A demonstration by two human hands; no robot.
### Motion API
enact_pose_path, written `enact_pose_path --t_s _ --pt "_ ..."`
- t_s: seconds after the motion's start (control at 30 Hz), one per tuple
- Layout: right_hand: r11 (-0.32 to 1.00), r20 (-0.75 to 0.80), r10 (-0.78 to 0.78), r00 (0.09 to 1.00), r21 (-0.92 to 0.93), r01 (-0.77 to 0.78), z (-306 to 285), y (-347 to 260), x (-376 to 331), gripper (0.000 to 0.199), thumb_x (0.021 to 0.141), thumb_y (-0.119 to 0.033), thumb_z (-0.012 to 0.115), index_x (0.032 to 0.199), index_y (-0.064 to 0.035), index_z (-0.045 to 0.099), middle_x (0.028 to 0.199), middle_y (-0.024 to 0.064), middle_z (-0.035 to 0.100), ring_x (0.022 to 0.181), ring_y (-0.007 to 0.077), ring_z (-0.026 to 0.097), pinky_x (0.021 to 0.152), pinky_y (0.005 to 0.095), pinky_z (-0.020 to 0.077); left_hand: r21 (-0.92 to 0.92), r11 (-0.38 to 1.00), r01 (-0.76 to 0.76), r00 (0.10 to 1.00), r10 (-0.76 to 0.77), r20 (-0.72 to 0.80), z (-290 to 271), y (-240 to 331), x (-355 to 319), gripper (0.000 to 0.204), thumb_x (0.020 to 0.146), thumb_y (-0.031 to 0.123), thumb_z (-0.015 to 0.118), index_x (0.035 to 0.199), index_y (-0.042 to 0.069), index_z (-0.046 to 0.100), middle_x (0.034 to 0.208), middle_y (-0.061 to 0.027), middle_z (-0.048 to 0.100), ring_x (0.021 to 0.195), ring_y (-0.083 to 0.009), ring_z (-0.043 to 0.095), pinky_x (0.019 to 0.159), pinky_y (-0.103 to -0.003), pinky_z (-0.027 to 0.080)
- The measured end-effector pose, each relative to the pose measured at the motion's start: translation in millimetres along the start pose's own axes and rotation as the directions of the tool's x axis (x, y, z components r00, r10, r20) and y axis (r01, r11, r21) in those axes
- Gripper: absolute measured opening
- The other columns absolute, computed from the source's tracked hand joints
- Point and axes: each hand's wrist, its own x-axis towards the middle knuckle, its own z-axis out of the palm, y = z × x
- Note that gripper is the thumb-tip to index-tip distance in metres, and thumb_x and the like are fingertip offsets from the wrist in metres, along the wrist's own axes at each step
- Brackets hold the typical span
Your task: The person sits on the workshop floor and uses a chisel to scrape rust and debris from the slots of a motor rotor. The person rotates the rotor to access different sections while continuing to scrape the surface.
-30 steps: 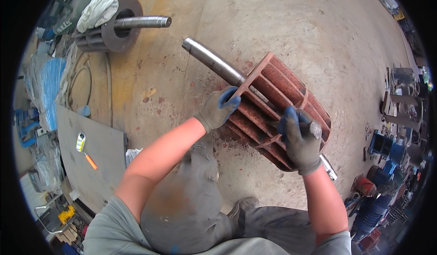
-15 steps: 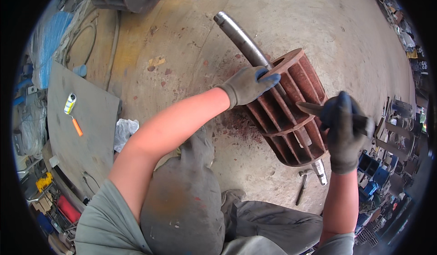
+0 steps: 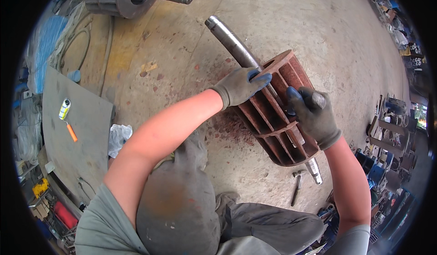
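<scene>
A rust-red ribbed steel drum (image 3: 297, 75) lies tilted on the floor before me, with open slots between its ribs. Its bare metal shaft (image 3: 231, 38) sticks out at the far end, and a shorter stub shows at the near end. My gloved left hand (image 3: 241, 87) is closed over the drum's left edge beside the shaft. Over the slots on the right, my gloved right hand (image 3: 314, 116) is closed round a scraper, of which only the handle end (image 3: 319, 101) shows. Its blade is hidden by the hand and ribs.
A hammer (image 3: 296, 190) lies near the drum's near end. At left, a paint roller (image 3: 67, 118) rests on a grey sheet (image 3: 91, 100) next to a clear plastic bag (image 3: 119, 139). Another ribbed drum (image 3: 107, 2) lies far left. Reddish flakes litter the floor; metal parts line the right.
My right hand has moved left with the scraper, from beside the drum to over its slots. The left hand keeps its hold. The whole view has shifted slightly.
</scene>
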Motion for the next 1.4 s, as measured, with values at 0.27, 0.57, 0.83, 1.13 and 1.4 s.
enact_pose_path --t_s 0.27,0.57,0.83,1.13,1.4 --pt "0.977 0.206 -0.125 0.971 -0.146 0.157 -2 -1 4 0.027 0.115 -0.019 0.069 0.093 -0.0028 0.074 0.079 0.0034 0.071 0.071 0.0076 0.065 0.063 0.0288 0.0546 0.017 0.999 0.036 0.999 -0.036 0.017 -1 5 2 0.078 0.110 0.075 0.055 0.100 0.000 0.071 0.082 -0.0155 0.065 0.082 -0.0292 0.062 0.084 -0.045 0.053" --pt "0.957 0.071 -0.020 0.997 -0.286 0.039 -3 -26 22 0.036 0.116 -0.034 0.069 0.098 -0.0035 0.077 0.076 0.0022 0.072 0.066 0.0101 0.066 0.059 0.0303 0.0521 0.059 0.998 0.013 1.000 -0.013 -0.010 3 0 5 0.074 0.112 0.072 0.054 0.093 0.001 0.067 0.076 -0.0122 0.059 0.075 -0.0255 0.055 0.078 -0.045 0.051" --pt "0.989 -0.047 -0.147 0.988 0.025 0.148 6 19 -1 0.033 0.114 -0.024 0.073 0.090 -0.0012 0.073 0.076 0.0057 0.072 0.070 0.0102 0.067 0.063 0.0312 0.0575 0.023 0.999 0.031 0.999 -0.032 0.027 -1 4 0 0.076 0.110 0.074 0.056 0.097 0.000 0.069 0.081 -0.0127 0.064 0.080 -0.0242 0.058 0.082 -0.044 0.052" --pt "0.813 -0.141 -0.580 0.802 -0.164 0.559 2 44 -47 0.019 0.103 -0.020 0.073 0.096 -0.0028 0.073 0.085 0.0150 0.075 0.073 0.0268 0.075 0.070 0.0410 0.0608 0.042 0.999 0.034 0.999 -0.035 0.027 -2 1 1 0.088 0.104 0.085 0.053 0.097 -0.001 0.071 0.086 -0.0200 0.071 0.085 -0.0316 0.068 0.088 -0.047 0.055" --pt "0.816 -0.407 -0.543 0.734 -0.049 0.576 6 34 -80 0.039 0.114 -0.032 0.059 0.084 -0.0085 0.066 0.074 0.0086 0.074 0.071 0.0253 0.076 0.067 0.0388 0.0602 0.036 0.998 0.048 0.999 -0.048 -0.011 2 -1 3 0.090 0.104 0.086 0.052 0.092 -0.002 0.068 0.084 -0.0233 0.068 0.083 -0.0356 0.065 0.087 -0.049 0.053"
